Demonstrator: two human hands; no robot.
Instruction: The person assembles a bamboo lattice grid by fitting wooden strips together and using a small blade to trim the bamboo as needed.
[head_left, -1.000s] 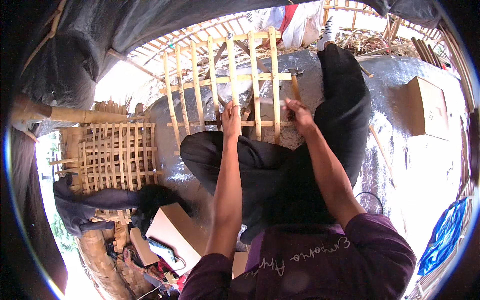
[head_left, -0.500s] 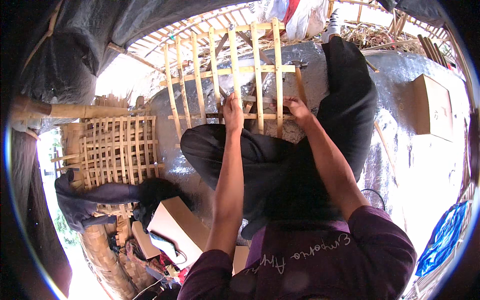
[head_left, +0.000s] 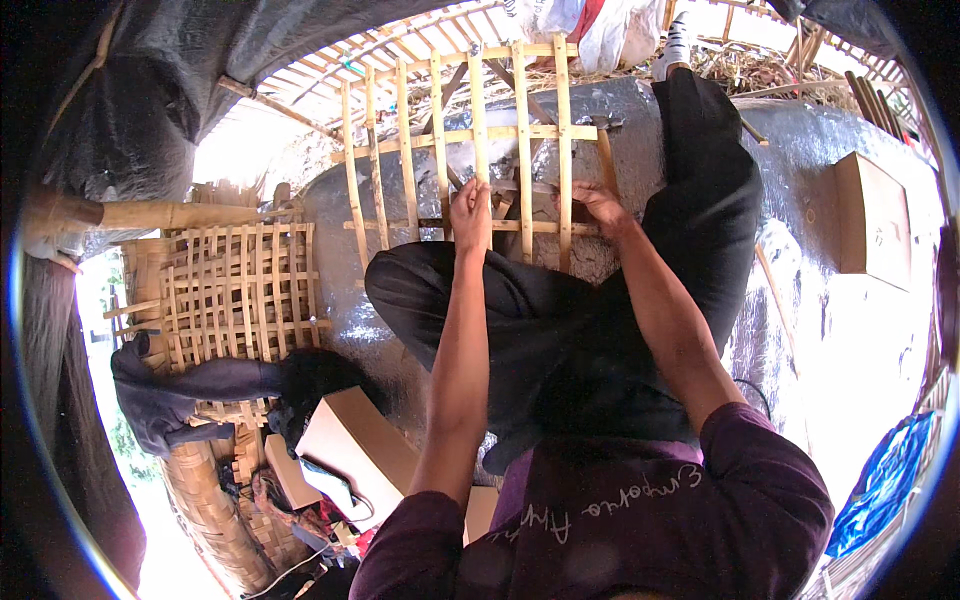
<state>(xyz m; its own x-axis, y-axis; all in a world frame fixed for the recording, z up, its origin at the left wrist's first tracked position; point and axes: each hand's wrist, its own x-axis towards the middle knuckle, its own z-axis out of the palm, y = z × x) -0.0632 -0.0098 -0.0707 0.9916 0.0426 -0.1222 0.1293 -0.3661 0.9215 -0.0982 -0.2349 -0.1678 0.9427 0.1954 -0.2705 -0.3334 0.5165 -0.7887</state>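
A bamboo lattice (head_left: 480, 130) of long upright slats and several crosspieces leans in front of me, its lower end by my bent leg. My left hand (head_left: 471, 215) is closed around one of its middle slats. To the right, my right hand (head_left: 602, 207) has its fingers bent together by the right-most slat, at the end of a pale flat strip (head_left: 540, 188). That strip runs crosswise behind the slats toward my left hand; whether it is bamboo or a blade, I cannot tell. Beside the lattice lies a hammer (head_left: 607, 155) with a wooden handle.
A woven bamboo panel (head_left: 240, 290) stands at the left, with dark cloth (head_left: 190, 390) below it. Cardboard boxes lie at lower left (head_left: 360, 440) and far right (head_left: 875, 220). A blue plastic sheet (head_left: 880, 490) is at lower right. My legs (head_left: 700, 210) flank the lattice.
The lattice has shifted slightly right and up in view, partly with the whole picture. Both hands keep their places on it, and the pale strip sits a little higher.
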